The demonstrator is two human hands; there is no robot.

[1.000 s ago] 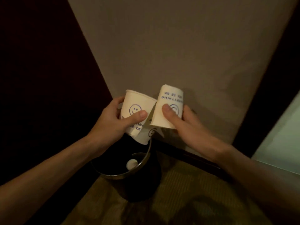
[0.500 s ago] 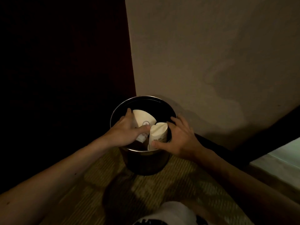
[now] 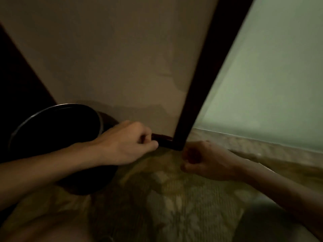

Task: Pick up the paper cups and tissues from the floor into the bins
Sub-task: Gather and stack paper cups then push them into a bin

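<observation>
The round black bin (image 3: 22, 130) with a metal rim stands on the carpet at the left, against the wall. Its inside is dark and no paper cups or tissues show in it. My left hand (image 3: 129, 145) hovers just right of the bin with its forearm across the bin's front, fingers loosely curled and holding nothing. My right hand (image 3: 204, 161) is further right, low over the carpet, also loosely curled and empty. The picture is blurred by motion.
A beige wall (image 3: 113, 58) rises behind the bin. A dark wooden frame post (image 3: 201, 84) meets the floor between my hands, with a frosted glass panel (image 3: 271, 84) to its right. Patterned carpet (image 3: 174, 198) covers the floor in front.
Both hands let go of the paper cups inside the bin and pulled out to the right, empty. The view swung right, so the bin now sits at the left.
</observation>
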